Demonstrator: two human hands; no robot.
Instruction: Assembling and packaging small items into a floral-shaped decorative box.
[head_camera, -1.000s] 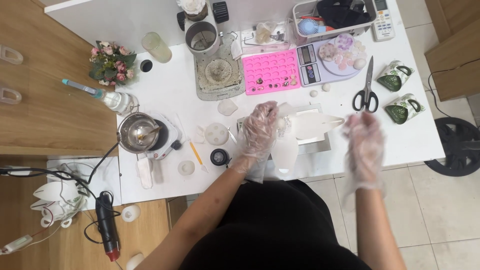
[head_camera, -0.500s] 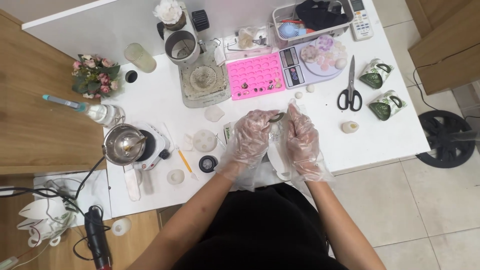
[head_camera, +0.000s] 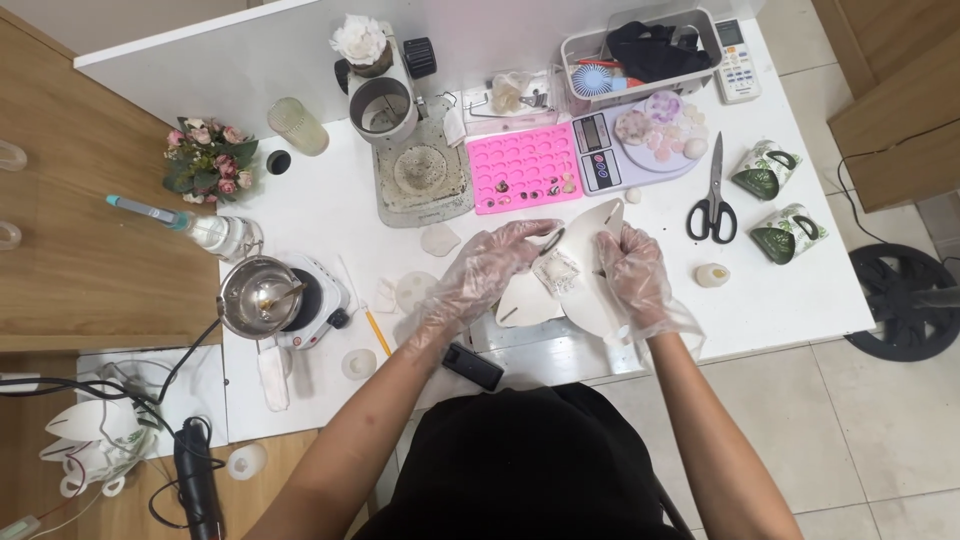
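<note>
Fingers (head_camera: 520, 240) closed on white mould (head_camera: 590, 290)

1. Both hands gloved, over white table (head_camera: 780, 300).
2. Left hand (head_camera: 490, 265) and right hand (head_camera: 632, 272) grip a white flat mould (head_camera: 590, 290) between them; small lacy piece (head_camera: 556, 271) on it.
3. Pink tray (head_camera: 524, 168) behind, scissors (head_camera: 714, 190) to the right.
4. Pot (head_camera: 258, 297) on hotplate, far left.
</note>
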